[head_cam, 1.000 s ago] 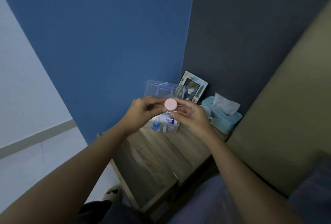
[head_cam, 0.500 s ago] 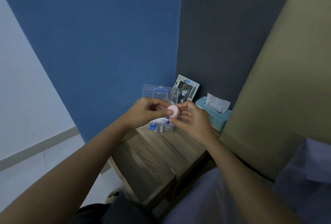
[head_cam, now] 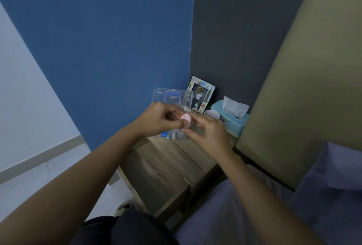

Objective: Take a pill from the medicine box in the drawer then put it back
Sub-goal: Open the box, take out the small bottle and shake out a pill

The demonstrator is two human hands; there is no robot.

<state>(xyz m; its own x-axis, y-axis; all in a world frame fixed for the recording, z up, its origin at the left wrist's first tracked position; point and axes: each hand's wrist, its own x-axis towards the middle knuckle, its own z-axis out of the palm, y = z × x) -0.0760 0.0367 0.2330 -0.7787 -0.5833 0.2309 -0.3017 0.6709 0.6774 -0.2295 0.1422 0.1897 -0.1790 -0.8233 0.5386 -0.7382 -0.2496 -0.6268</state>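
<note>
A small round pink pill container (head_cam: 186, 120) is held between both hands above the wooden nightstand (head_cam: 168, 158). My left hand (head_cam: 158, 121) pinches its left side with thumb and fingers. My right hand (head_cam: 207, 135) grips its right side and underside. Behind the hands stands the clear plastic medicine box (head_cam: 172, 98), its lid raised, with blue and white packets (head_cam: 172, 134) showing in its base. Whether the pink container's cap is on or off cannot be made out. No loose pill is visible.
A framed picture (head_cam: 200, 94) leans against the dark wall. A teal tissue box (head_cam: 231, 119) and a white cup (head_cam: 212, 114) stand at the nightstand's right. The beige headboard (head_cam: 303, 88) and the bed (head_cam: 254, 205) lie to the right.
The view has swung left and the hands now sit lower in it. The pink container has tilted from facing me to lying sideways, and my fingers have shifted around it.
</note>
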